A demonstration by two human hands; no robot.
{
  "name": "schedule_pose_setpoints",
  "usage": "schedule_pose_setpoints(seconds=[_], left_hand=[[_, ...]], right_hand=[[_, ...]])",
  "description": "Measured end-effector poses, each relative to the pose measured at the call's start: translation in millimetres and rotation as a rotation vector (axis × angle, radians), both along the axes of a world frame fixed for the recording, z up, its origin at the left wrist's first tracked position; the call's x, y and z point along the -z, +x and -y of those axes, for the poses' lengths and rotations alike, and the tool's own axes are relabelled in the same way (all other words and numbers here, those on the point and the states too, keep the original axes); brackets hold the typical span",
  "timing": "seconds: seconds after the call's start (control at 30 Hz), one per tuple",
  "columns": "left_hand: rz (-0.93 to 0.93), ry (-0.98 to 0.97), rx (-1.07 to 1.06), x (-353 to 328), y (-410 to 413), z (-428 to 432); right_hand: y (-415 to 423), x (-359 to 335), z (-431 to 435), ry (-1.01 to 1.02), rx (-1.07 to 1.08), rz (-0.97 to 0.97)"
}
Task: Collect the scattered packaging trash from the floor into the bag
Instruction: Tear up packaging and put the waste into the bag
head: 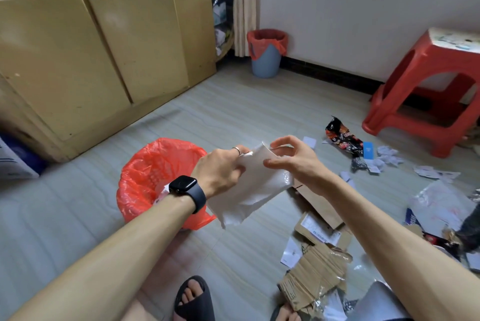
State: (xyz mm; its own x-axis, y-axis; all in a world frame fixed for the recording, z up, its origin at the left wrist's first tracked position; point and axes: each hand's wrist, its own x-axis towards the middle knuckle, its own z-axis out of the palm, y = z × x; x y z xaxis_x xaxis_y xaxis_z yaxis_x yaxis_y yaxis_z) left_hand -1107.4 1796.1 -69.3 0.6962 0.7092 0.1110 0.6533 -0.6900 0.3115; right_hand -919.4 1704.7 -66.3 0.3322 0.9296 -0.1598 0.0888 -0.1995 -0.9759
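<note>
On my feed, the fingers of the left hand (220, 170) are curled tight round the top edge of a white mailer (249, 191), a ring (237, 150) on one of them. The right hand (293, 162) pinches the same edge from the three o'clock side: thumb pressed on the front, fingers arched over the top, though how many of them touch it I cannot tell. The mailer hangs crumpled between both hands, off the floor, its loose end trailing toward seven o'clock. A dark watch (185, 187) sits on the left wrist.

At nine o'clock from the hands the red bag (153, 172) stands open on the floor, just beside the mailer's lower end. From three to five o'clock lies the scattered trash: a black snack wrapper (342, 139), crumpled white papers (387, 156), torn cardboard (314, 276). A red stool (426, 87) stands at two o'clock, a blue bin (266, 61) at twelve, a cabinet (78, 48) at ten.
</note>
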Motion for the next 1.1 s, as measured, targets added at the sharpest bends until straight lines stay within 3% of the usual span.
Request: schedule_pose_setpoints(seconds=[0.13,0.27,0.33,0.4,0.47,0.57,0.6,0.7,0.8,0.97,1.1], left_hand=[[0.089,-0.14,0.016,0.0,-4.4,-3.1],[0.181,-0.148,0.02,-3.8,-5.2,-4.7],[0.232,-0.04,-0.011,-2.6,-8.7,-9.1],[0.336,-0.064,-0.135,-2.5,-12.7,-15.6],[0.49,-0.28,-0.29,-7.3,-15.2,-18.8],[0.786,-0.836,-0.384,-12.9,-17.6,-15.1],[0.815,-0.984,-0.392,-13.5,-18.6,-14.4],[0.653,-1.13,-0.376,-9.5,-24.1,-19.1],[0.602,-1.196,-0.34,-9.8,-28.2,-22.3],[0.775,-1.198,-0.378,-12.1,-29.1,-26.9],[0.82,-1.226,-0.38,-17.0,-29.3,-24.7]], right_hand=[[7.7,7.1,-0.1,-0.043,-0.088,0.352],[11.0,14.6,1.3,-0.101,-0.161,0.384],[8.6,12.6,2.2,-0.069,-0.098,0.29],[7.8,7.0,2.0,-0.027,-0.001,0.088],[8.3,1.5,1.1,0.019,0.062,-0.09],[9.2,-2.8,-0.1,0.047,0.103,-0.279],[9.2,-4.5,0.3,0.046,0.107,-0.336],[9.7,-10.0,1.7,0.028,0.105,-0.464],[12.9,-10.3,3.9,0.006,0.11,-0.493],[16.7,-1.8,7.1,-0.032,0.158,-0.339],[19.8,-4.8,5.0,0.027,0.175,-0.392]])
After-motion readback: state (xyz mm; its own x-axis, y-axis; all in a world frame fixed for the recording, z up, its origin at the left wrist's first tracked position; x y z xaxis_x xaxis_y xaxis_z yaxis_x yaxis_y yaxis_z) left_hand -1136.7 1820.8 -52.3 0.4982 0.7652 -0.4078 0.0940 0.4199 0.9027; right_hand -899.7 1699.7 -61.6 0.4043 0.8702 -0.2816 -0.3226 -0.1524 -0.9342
